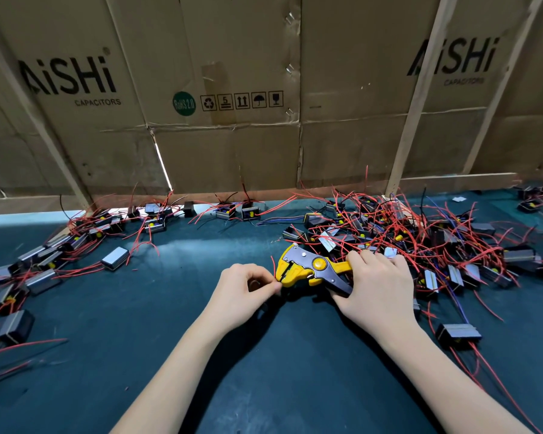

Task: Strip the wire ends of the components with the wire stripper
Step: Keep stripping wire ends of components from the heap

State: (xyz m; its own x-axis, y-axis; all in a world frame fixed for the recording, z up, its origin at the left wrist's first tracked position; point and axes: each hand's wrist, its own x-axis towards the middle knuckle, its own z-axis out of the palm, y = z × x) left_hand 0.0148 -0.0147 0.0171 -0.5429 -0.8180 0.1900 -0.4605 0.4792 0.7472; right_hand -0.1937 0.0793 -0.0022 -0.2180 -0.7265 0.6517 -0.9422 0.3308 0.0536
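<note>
The yellow wire stripper (311, 268) lies at the middle of the dark tabletop (264, 371), its jaws pointing left. The right hand (375, 286) curls its fingers (358, 257) round the handles. The left hand (245, 292) pinches a red wire (274, 267) at the jaws, fingertips pressed together. Loose components (420, 239) are heaped just behind.

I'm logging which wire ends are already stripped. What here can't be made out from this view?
- Head view: the red wire tip inside the wire stripper is hidden by its head.
- The component on that wire is covered by the left hand.
- The stripper's handles are covered by the right hand.
- Wire ends in the right pile are too small.
</note>
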